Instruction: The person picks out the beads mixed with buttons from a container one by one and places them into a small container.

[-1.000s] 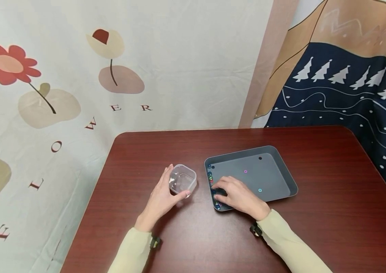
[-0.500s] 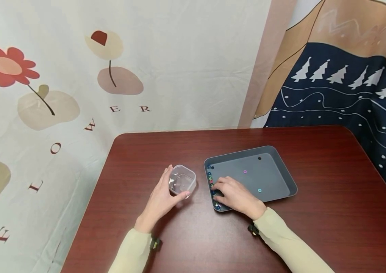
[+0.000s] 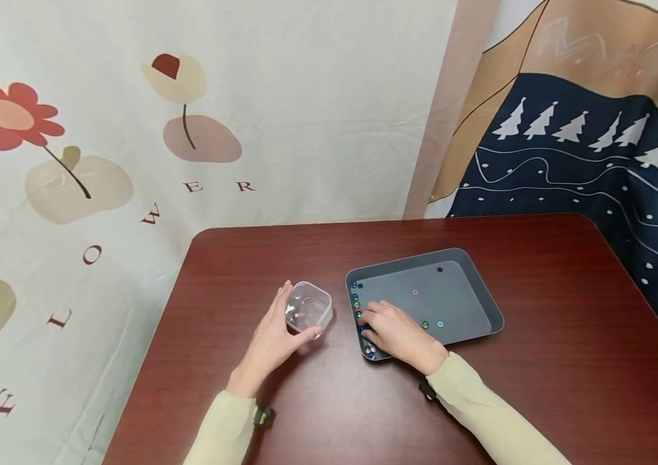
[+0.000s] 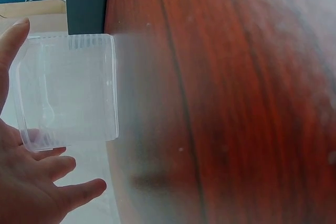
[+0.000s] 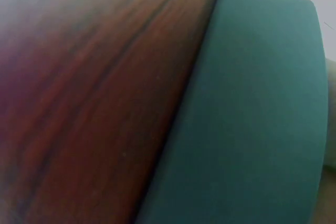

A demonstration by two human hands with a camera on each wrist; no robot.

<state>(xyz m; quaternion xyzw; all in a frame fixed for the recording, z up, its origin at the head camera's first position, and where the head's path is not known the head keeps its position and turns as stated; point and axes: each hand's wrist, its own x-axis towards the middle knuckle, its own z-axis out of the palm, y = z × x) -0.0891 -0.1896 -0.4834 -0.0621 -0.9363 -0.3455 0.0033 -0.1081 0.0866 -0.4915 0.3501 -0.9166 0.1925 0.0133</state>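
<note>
My left hand (image 3: 273,339) grips a small clear plastic box (image 3: 309,309) between thumb and fingers, left of the tray. In the left wrist view the box (image 4: 68,93) looks see-through, with several fingers spread under it. The right hand (image 3: 396,332) reaches into a dark grey tray (image 3: 480,284), its thumb and fingertips down by the left wall. Several small glassy marbles (image 3: 356,298) line that wall, mostly blue and green. Whether a marble sits between those fingertips is hidden. One green marble (image 3: 425,325) lies on the tray floor beside the right hand.
A pink ring (image 3: 415,292), a light blue ring (image 3: 440,324) and dark dots (image 3: 440,270) show on the tray floor. The tray's side wall (image 5: 252,108) fills much of the right wrist view. A patterned cloth (image 3: 305,129) hangs behind the brown table (image 3: 549,290).
A green marble has come into sight on the tray floor by the right hand. Both hands stay nearly in place; the whole head view has shifted slightly.
</note>
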